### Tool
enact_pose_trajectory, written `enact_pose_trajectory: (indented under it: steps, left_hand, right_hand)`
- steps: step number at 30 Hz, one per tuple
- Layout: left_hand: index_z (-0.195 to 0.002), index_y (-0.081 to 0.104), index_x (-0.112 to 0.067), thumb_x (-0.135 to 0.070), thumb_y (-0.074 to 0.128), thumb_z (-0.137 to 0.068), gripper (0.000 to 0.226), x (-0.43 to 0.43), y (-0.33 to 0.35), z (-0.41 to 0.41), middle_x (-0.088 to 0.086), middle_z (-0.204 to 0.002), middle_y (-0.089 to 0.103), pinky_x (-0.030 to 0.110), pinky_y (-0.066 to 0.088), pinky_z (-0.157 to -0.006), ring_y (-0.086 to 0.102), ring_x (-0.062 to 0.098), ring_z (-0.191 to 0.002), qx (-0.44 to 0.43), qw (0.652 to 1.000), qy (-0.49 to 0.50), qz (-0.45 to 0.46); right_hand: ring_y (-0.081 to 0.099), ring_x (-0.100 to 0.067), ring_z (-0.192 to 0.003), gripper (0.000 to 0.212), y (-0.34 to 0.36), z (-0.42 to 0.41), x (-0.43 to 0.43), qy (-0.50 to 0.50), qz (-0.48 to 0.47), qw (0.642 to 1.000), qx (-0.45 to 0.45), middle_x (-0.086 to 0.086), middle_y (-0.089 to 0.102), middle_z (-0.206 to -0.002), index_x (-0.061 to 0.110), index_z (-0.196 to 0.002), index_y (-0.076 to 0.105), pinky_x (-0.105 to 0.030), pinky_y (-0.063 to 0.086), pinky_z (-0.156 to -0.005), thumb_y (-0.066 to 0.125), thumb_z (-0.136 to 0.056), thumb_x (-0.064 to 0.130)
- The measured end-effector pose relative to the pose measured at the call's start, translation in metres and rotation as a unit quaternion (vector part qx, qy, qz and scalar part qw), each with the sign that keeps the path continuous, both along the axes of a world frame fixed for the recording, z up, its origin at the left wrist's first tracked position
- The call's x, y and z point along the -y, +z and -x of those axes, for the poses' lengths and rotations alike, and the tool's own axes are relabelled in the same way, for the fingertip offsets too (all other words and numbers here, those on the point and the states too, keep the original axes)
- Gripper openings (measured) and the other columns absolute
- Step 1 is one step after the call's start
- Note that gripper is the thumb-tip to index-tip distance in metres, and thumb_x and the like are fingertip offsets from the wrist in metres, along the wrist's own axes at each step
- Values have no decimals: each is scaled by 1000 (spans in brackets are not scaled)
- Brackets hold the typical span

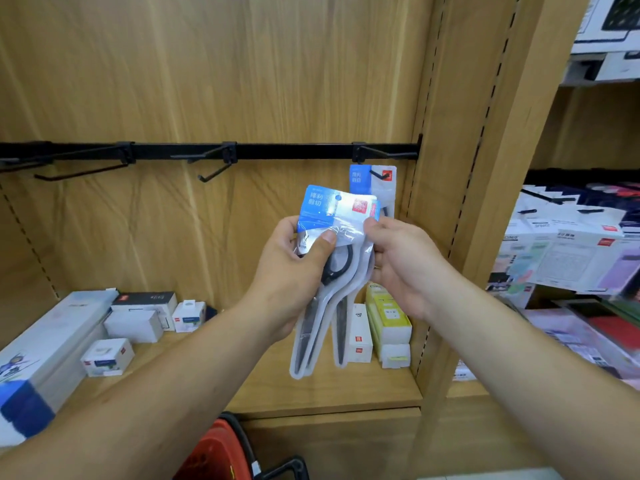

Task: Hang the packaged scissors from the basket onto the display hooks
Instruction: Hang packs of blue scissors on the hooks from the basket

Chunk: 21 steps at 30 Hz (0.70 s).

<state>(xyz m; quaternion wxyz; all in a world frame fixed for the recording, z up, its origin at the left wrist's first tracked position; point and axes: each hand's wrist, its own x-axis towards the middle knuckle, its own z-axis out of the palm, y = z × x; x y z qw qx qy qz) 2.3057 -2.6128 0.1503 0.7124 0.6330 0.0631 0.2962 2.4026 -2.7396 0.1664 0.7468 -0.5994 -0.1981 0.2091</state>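
Blue-and-white packaged scissors point(322, 206), two packs overlapped, stand long axis upright, blades down. The left hand point(294, 271) grips the front pack and the right hand point(401, 265) pinches the rear. The loaded display hook point(379, 175) lies just above-right, nearer the right hand.

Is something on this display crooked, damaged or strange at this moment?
Nothing stands out. One scissors pack hangs normally on the right hook. The left hand and right hand grip two more packs, whose blade ends fan apart, but the wrapping looks intact.

Glossy clear-plastic scissors packs point(332, 216) — matt wood-grain back panel point(207, 81), black metal hooks point(214, 171).
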Motion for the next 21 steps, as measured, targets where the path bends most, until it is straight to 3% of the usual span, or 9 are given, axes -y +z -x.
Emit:
enact_pose_trajectory:
  steps: [8,12,16,21]
  left_hand:
    - [-118,60,-22,-23,69,-102,19,0,-4,-7,-3,-106,79,31,62,-83,77,13,-96,-9,997,62,-35]
    - [-116,60,-24,-24,69,-101,18,-5,-2,-10,-6,-101,78,23,60,-72,77,10,-89,-1,996,79,-30]
    - [-119,59,-20,-22,69,-102,20,-6,2,-13,-3,-102,78,23,61,-72,76,11,-89,5,997,74,-13]
    - [-118,60,-19,-22,70,-101,20,-3,5,-16,-3,-103,78,21,58,-71,76,11,-88,8,997,73,-18]
  right_hand:
    - [80,-25,-94,16,2,-6,10,-76,-34,996,-10,-7,82,-104,11,-114,72,-44,64,-84,71,-101,19]
    - [80,-18,-89,9,11,-19,17,-151,-34,988,23,-1,82,-100,17,-108,70,-37,65,-76,66,-104,24]
    - [80,-17,-87,18,25,-34,13,-171,-18,982,72,0,82,-96,16,-108,70,-34,64,-73,64,-105,34]
    - [79,-9,-77,20,36,-40,-3,-203,-29,977,66,2,81,-92,18,-101,69,-25,59,-59,69,-102,38]
